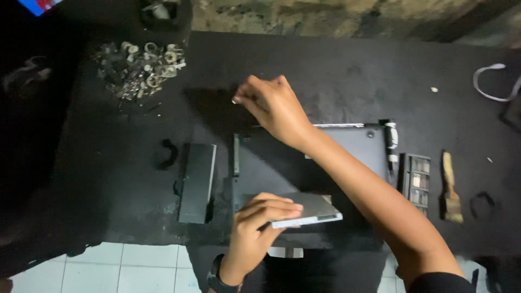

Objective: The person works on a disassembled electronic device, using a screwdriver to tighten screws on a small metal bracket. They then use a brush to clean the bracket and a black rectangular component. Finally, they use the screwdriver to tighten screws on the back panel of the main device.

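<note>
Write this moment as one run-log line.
left hand: grips flat grey drive | right hand: reaches past laptop | beside: bit case

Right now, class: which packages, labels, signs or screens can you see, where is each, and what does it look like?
Screen or glossy card: top left corner, cut off by the frame, bright blue with a red patch.
Bit case: right of the dark laptop, open, black, rectangular, rows of small compartments.
No readable labels or signs show.
</note>
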